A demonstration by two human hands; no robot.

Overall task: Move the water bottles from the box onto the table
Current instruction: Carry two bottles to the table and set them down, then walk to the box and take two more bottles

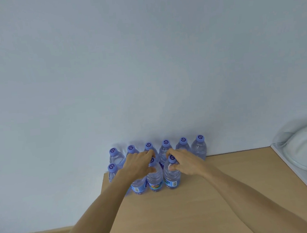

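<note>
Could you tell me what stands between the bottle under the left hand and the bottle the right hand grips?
In the head view, one upright bottle with a colourful label stands between the left hand and the right hand.

No readable text; swirl logo on bottle caps (113, 151)

1. I see the water bottles (155, 179) as clear, glossy plastic with matt lilac plastic caps (200, 138).
2. Their labels (172, 184) look like shiny printed film.
3. The table (203, 205) reads as smooth, matt, wood-look board.
4. The wall (144, 61) looks matt and painted.
</note>
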